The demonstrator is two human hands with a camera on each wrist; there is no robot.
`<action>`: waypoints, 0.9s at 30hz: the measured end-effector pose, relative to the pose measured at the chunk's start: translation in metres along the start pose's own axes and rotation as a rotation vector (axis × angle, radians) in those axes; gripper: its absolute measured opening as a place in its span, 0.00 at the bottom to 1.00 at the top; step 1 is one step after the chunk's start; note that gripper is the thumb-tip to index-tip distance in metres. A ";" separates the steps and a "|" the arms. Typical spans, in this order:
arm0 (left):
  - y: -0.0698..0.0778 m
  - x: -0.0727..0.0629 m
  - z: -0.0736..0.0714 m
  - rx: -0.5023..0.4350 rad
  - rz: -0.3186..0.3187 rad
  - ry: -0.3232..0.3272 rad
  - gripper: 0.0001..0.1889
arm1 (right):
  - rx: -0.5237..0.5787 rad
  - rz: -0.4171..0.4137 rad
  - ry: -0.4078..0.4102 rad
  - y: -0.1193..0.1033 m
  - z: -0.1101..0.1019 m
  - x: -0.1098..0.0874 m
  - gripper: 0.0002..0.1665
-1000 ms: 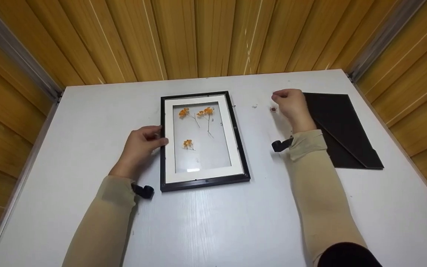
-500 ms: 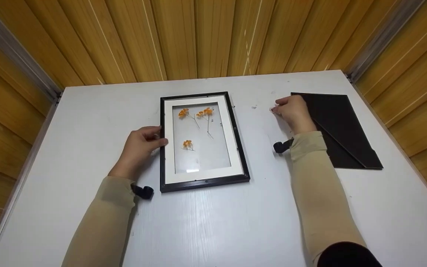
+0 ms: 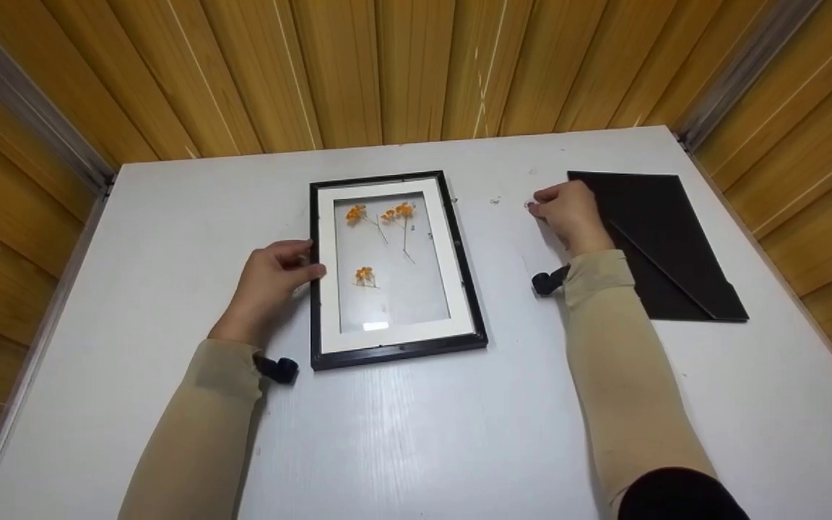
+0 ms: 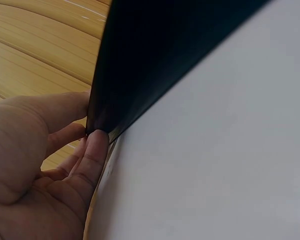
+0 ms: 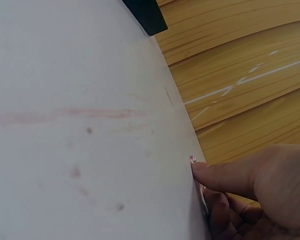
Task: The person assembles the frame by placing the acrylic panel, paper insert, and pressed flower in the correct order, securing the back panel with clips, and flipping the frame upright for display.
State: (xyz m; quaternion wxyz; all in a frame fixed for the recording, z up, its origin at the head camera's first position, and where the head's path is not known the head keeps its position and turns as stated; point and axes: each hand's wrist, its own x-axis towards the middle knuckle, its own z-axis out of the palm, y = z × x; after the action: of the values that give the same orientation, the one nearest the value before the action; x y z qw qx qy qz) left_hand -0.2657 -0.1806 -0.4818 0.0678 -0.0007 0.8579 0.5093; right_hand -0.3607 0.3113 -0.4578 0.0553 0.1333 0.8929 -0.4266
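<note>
A black picture frame [image 3: 398, 352] with a white mat [image 3: 456, 289] lies on the table, and orange dried flowers [image 3: 364, 276] rest on the glass inside its opening. My left hand [image 3: 264, 285] holds the frame's left side, thumb on top and fingers at the outer edge. In the left wrist view the thumb and fingers meet the dark frame side [image 4: 135, 55]. To the right of the frame, my right hand [image 3: 569, 213] pinches a small pink-and-white piece [image 5: 193, 159] between thumb and fingers, close over the table. Most of that piece is hidden by the fingertips.
A black backing board [image 3: 647, 217] with a diagonal stand flap lies at the right, partly under my right forearm. Small clear bits [image 3: 495, 201] are on the white table [image 3: 401, 426] between frame and hand. Wood-look panels [image 3: 416, 65] rise behind the table.
My right hand has come down onto the small reddish piece that lay on the table and now has it between the fingertips. The left hand stays at the frame's edge.
</note>
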 end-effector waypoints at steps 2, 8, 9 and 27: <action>0.000 0.000 0.000 0.005 0.001 0.002 0.31 | 0.000 0.001 0.003 -0.001 0.001 0.000 0.25; -0.001 0.001 0.000 -0.001 0.014 0.009 0.31 | -0.006 -0.023 0.018 0.000 0.001 0.001 0.21; -0.001 0.001 0.000 -0.001 0.020 0.009 0.31 | -0.006 -0.035 0.024 0.001 0.001 0.001 0.20; -0.001 0.002 0.000 -0.006 0.039 -0.001 0.30 | -0.002 -0.064 0.072 0.006 -0.002 0.001 0.17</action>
State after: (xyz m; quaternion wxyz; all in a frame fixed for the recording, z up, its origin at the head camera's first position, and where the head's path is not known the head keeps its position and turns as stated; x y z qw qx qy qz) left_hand -0.2673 -0.1814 -0.4827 0.0581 0.0160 0.8561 0.5133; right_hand -0.3601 0.3168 -0.4608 0.0098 0.1199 0.8984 -0.4224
